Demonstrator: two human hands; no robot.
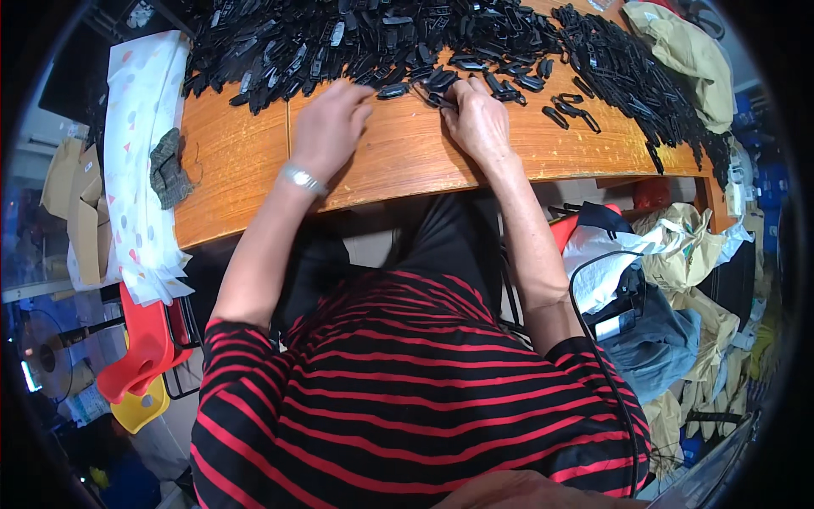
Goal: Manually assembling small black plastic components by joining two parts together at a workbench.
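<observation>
My right hand point(477, 120) rests low over the wooden table with its fingers closed on a small black plastic piece point(435, 98), partly covered by the fingertips. To its left, my left hand point(331, 125) hovers near the table, blurred, with a metal-banded watch point(303, 179) on the wrist. Its thumb and index finger point toward a glossy black piece point(393, 91); whether anything sits between them does not show. Just beyond both hands spreads a big heap of black plastic pieces point(373, 42), long and narrow.
A second pile of slim black loop-shaped pieces point(632, 76) covers the table's right side. Dotted white sheeting point(136, 170) and a crumpled dark cloth point(170, 172) lie at the left end of the table point(246, 170). A red chair point(142, 343) stands lower left; bags and clothes point(653, 339) crowd the right.
</observation>
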